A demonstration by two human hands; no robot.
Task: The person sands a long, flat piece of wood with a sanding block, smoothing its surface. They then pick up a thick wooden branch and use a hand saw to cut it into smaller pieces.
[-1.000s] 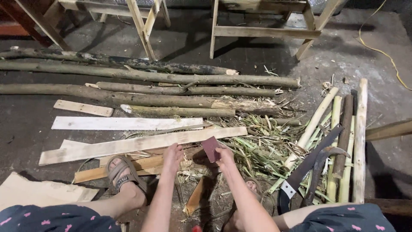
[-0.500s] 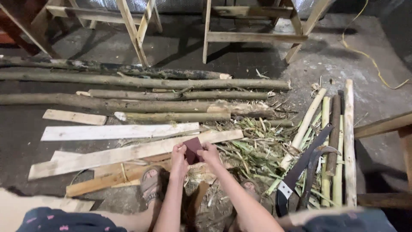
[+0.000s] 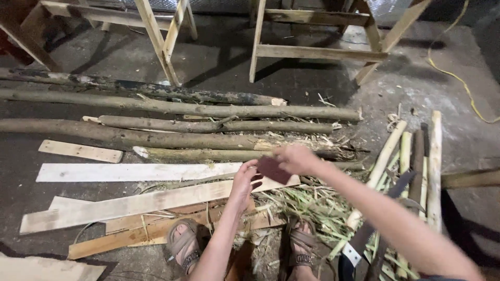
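Note:
My right hand (image 3: 296, 158) holds a small dark maroon flat piece (image 3: 273, 169) by its upper edge, raised above the floor. My left hand (image 3: 245, 180) is right beside it, fingers curled and touching the piece's left side. Both arms reach forward from the bottom of the view. Beneath the hands lie pale wooden planks (image 3: 151, 200) and a pile of green and straw-coloured shavings (image 3: 307, 200). My sandalled feet (image 3: 185, 244) rest on the planks below the arms.
Long rough logs (image 3: 172, 106) lie side by side across the floor. Peeled pale poles (image 3: 435, 161) lie at the right, with a big blade (image 3: 364, 237) on them. Wooden trestle frames (image 3: 312, 52) stand at the back. A yellow cord (image 3: 458, 78) runs at top right.
Both hands with the maroon piece rose and shifted forward and slightly right. The view moved closer and tilted, bringing both feet into sight.

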